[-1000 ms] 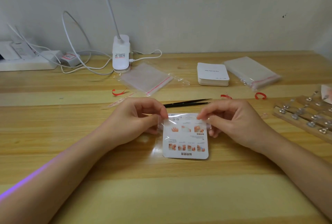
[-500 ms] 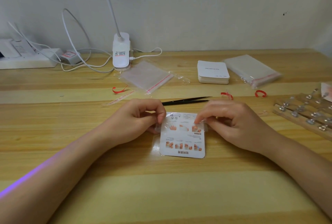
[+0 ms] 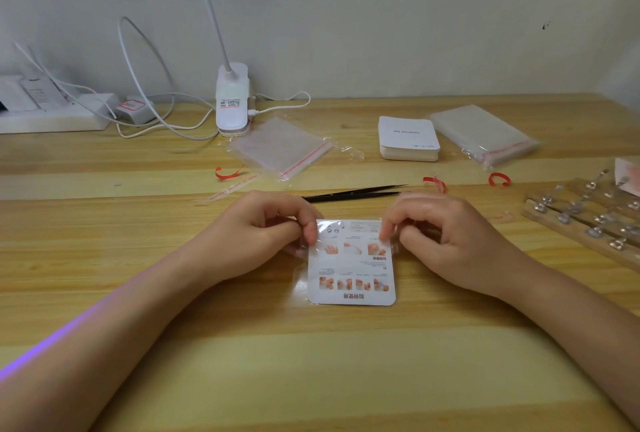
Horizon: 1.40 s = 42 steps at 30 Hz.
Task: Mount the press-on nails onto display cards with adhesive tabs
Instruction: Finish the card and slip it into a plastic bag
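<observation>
A wooden table [image 3: 311, 379] is shown carrying the work. At its far edge stand a lamp base [image 3: 232, 99] and a power strip [image 3: 52, 116]; nearer lie two stacks of clear bags [image 3: 282, 149] [image 3: 483, 135], a stack of display cards [image 3: 408, 138], a wooden rack of clips [image 3: 588, 220] and black tweezers [image 3: 349, 193]. At centre, a printed card in a clear sleeve [image 3: 351, 263] lies flat. Its top left corner is pinched by the left hand [image 3: 266, 234], and its top right corner by the right hand [image 3: 440, 244]. Since a second ago, the card has been drawn slightly nearer and the fingertips have closed over the sleeve mouth, possibly sealing the flap, though this is unclear. Packaging, rather than mounting, appears to be in hand.
</observation>
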Available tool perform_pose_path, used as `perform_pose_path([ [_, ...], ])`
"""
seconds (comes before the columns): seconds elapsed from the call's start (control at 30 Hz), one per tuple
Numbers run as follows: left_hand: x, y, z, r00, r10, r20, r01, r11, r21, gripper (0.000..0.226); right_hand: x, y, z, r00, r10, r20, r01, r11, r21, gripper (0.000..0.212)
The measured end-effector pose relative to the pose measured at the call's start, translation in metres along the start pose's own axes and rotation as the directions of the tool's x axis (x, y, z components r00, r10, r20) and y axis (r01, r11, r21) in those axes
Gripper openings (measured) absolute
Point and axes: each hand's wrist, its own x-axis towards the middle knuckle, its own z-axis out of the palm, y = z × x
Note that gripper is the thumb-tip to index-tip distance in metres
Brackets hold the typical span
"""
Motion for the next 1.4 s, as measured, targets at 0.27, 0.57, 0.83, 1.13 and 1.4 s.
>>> perform_pose_path([
  [0.27,-0.001,0.004,0.005,0.996,-0.025,-0.090,0.027,0.999,0.022,0.026,0.000,-0.003,0.002,0.994,0.097,-0.053,-0.089,0.985,0.147,0.009],
  [0.57,0.000,0.004,0.011,0.989,-0.022,-0.144,-0.009,0.979,-0.205,0.018,0.006,-0.012,0.001,0.930,0.363,-0.061,-0.274,0.791,0.547,0.047],
  [0.83,0.000,0.009,0.013,0.994,0.029,-0.110,-0.065,0.938,-0.341,0.018,0.005,-0.016,0.002,0.909,0.386,0.154,-0.407,0.753,0.517,0.024],
  [1.13,0.001,0.004,0.004,0.998,-0.056,-0.022,0.038,0.872,-0.489,0.042,0.004,-0.007,-0.016,0.836,0.315,0.450,-0.536,0.647,0.543,0.042],
  [1.4,0.000,0.006,0.008,0.989,-0.145,-0.019,0.131,0.934,-0.332,0.057,0.002,-0.013,-0.013,0.860,0.314,0.402,-0.498,0.692,0.522,0.037],
])
